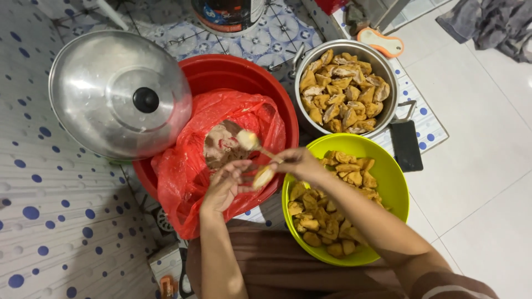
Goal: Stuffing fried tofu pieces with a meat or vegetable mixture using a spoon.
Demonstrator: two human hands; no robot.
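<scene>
My left hand holds a pale yellowish tofu piece over the edge of a red basin. My right hand grips a spoon loaded with pale paste, its bowl above the red plastic bag that lines the basin. Brownish-pink paste lies inside the bag. Just right of my hands, a lime-green bowl holds several fried tofu pieces.
A metal pot full of fried tofu stands behind the green bowl. A large metal lid with a black knob rests at the left of the basin. A dark phone lies on the patterned mat. Grey cloth lies at top right.
</scene>
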